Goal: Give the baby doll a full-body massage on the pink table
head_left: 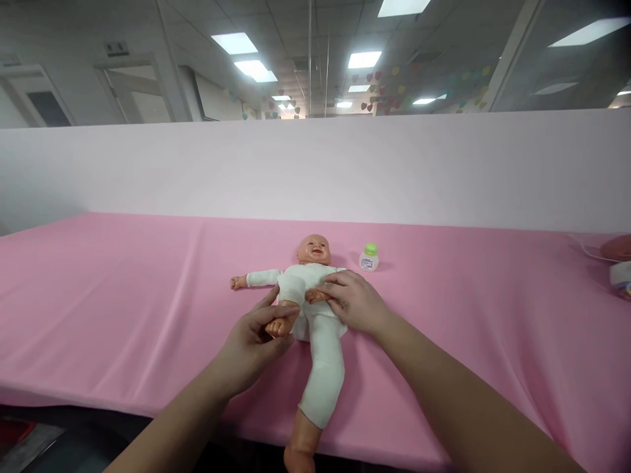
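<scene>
A pink cloth-covered table [123,295] fills the lower frame, smooth with soft creases, backed by a pale matte partition [315,164]. At centre lies a plastic baby doll [315,309] on its back in a white knit suit; one leg is sleeved and hangs over the near edge, the other bent up and bare at the foot. The left hand [254,345] is pinched around that foot; the right hand [352,302] lies flat, fingers together, on the torso. A small green-capped bottle [369,257] stands right of the head.
</scene>
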A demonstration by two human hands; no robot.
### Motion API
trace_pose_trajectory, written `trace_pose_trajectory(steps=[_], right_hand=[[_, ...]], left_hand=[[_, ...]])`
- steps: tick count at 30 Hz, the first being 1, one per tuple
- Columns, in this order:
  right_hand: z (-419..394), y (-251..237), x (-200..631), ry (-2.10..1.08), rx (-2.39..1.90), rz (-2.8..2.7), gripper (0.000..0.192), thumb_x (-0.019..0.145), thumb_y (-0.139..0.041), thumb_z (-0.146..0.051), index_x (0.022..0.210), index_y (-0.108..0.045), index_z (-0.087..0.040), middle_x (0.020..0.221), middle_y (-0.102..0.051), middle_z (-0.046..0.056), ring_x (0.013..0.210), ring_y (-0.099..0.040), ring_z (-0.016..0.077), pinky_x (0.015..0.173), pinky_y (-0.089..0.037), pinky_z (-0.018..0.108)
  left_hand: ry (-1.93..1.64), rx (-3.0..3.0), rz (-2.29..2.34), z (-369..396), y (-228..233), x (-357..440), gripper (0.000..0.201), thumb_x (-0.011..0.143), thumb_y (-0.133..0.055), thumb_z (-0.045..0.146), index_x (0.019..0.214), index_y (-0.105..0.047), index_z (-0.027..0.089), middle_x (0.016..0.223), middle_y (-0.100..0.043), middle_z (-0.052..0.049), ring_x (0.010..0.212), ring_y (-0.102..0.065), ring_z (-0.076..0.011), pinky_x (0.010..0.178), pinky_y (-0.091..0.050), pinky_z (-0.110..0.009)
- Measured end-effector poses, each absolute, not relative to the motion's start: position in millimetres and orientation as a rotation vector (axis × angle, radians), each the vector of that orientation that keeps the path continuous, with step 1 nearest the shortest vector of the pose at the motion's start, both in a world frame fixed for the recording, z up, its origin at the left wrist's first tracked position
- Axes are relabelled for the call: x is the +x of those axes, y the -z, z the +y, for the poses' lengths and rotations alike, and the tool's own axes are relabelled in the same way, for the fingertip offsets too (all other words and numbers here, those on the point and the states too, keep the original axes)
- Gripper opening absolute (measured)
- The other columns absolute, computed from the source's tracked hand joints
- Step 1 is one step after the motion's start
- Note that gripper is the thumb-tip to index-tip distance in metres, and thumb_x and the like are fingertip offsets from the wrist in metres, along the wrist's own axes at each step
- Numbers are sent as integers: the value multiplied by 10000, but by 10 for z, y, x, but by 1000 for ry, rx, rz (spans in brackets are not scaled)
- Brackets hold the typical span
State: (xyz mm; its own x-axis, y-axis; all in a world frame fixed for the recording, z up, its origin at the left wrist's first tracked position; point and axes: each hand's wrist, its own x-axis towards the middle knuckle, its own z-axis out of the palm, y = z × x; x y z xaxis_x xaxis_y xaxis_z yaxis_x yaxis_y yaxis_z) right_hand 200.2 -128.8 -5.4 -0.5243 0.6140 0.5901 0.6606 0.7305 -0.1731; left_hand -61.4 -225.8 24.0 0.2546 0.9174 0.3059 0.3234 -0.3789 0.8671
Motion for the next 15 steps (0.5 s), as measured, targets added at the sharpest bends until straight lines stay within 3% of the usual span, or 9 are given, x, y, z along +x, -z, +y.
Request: trace_pose_trajectory(steps=[4,8,12,15], right_hand=[[-1332,15,1992,-60,-960,-2189,364,885,-625,-107,1168,-769,-284,1169,-785,23,1128,-687,260,1051,-505,456],[-1314,9,2077,-277,-1105,-1817,288,934,-654,-292,1211,-731,-320,1168,-787,1,1029,-718,222,917,-574,374],[-1171,33,2359,-341,-1304,-1391,457,907,-682,-435,1332,-630,-274,1175,-778,49,951,-739,214,848,-596,342],[-1035,72,2619,-385,-1522,-1179,570,887,-688,-484,1398,-565,-264,1147,-775,69,946,-748,233,801,-592,332]], left_hand=[[-1116,1832,1155,-2361,-220,-654,345,902,-736,302,1243,-784,300,1478,-657,-65,1607,-213,-354,1254,-320,-582],[-1118,1850,1149,-2627,-138,-784,358,914,-741,328,1269,-776,304,1632,-497,-67,1599,-198,-390,1212,-388,-562],[-1139,1781,1131,-2935,18,-964,345,934,-726,321,1276,-768,337,1726,-327,-21,1552,-336,-395,1197,-407,-540],[-1114,1781,1180,-3112,162,-1067,346,903,-758,327,1247,-782,360,1706,-371,-20,1515,-410,-394,1164,-451,-520]])
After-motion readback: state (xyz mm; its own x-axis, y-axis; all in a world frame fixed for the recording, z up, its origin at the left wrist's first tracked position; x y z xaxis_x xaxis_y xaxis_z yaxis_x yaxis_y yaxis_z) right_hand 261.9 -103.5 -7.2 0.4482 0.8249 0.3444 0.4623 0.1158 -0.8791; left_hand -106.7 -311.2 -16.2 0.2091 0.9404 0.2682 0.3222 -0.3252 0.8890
